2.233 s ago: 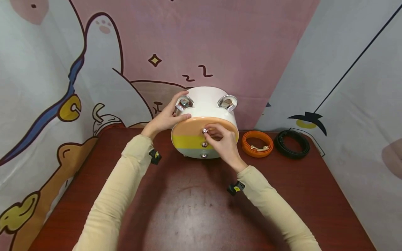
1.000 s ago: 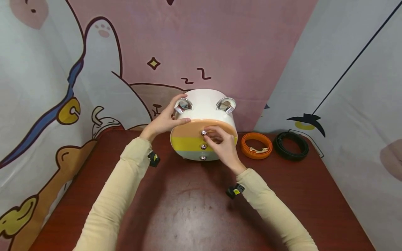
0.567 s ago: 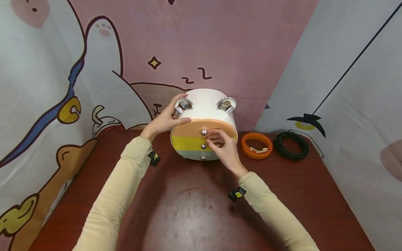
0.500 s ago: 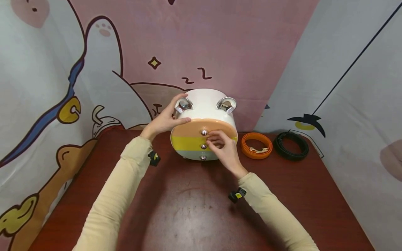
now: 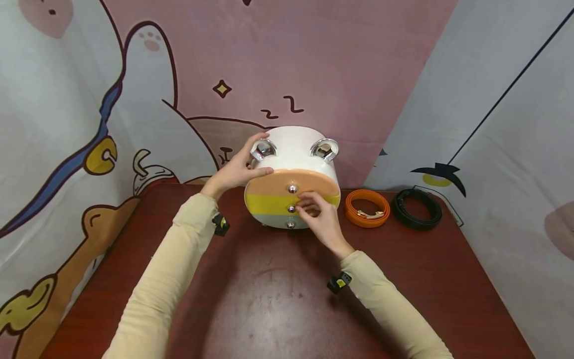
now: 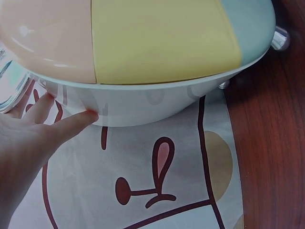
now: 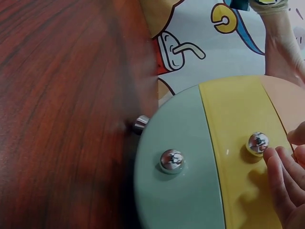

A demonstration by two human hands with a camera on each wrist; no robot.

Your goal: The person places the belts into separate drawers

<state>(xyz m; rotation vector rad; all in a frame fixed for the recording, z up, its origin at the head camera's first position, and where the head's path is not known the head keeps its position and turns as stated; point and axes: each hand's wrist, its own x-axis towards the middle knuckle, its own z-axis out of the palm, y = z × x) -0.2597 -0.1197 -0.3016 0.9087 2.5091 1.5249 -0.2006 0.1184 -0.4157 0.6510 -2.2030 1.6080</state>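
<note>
A small drum-shaped chest of drawers (image 5: 293, 154) has a white body and an oval front in orange, yellow and green bands. One silver knob sits on each band. My left hand (image 5: 235, 172) rests on its upper left, spread around a silver ear-shaped piece (image 5: 263, 148), with the thumb at the front's top edge. In the left wrist view its fingers (image 6: 78, 123) touch the white side. My right hand (image 5: 322, 217) is at the yellow band, fingertips close beside the middle knob (image 7: 258, 143) with fingers loosely bent. Whether they touch the knob is hard to tell.
A coiled orange belt (image 5: 367, 208) and a coiled black belt (image 5: 417, 208) lie right of the chest. The dark red table (image 5: 269, 299) is backed by a printed cartoon cloth (image 5: 341, 65). Short silver feet (image 7: 141, 124) show under the chest.
My right hand has come off the top knob and moved down to beside the middle knob. My left hand keeps its place on the chest. All the drawers look closed throughout.
</note>
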